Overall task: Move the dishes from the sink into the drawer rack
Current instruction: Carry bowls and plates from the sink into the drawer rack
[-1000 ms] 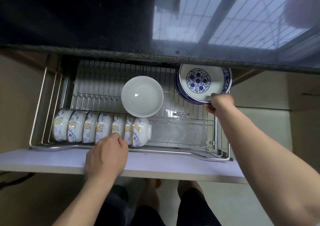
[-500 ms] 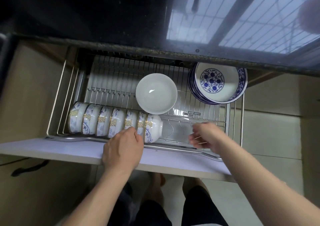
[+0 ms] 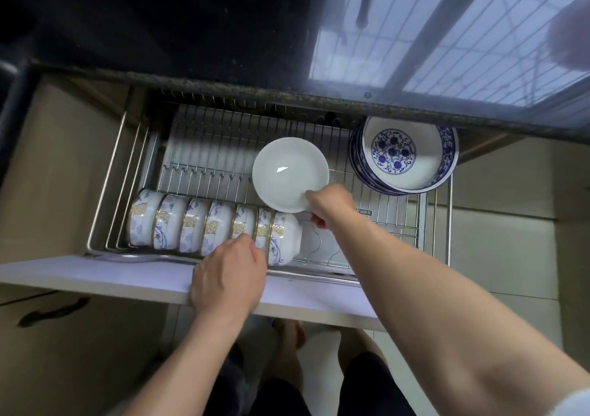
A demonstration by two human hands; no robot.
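The wire drawer rack [image 3: 204, 147] is pulled out below the dark countertop. A row of several blue-and-gold patterned bowls [image 3: 191, 221] stands on edge along its front. My left hand [image 3: 228, 276] rests on the drawer's white front panel [image 3: 95, 273], fingers touching the bowls nearest the right end of the row. A plain white plate [image 3: 287, 173] leans in the middle of the rack, and my right hand [image 3: 329, 206] pinches its lower right rim. A stack of blue-and-white patterned plates [image 3: 405, 157] leans at the rack's right end.
The black countertop edge [image 3: 287, 96] overhangs the back of the drawer. Its glossy surface reflects a window grille at the upper right. Beige cabinet fronts flank the drawer on both sides. My legs and feet stand on the tiled floor below the drawer front.
My right hand let go of the blue-and-white plates, swung down over the rack's front, then came up and took hold of the white plate's rim. My left hand stayed at the bowls.
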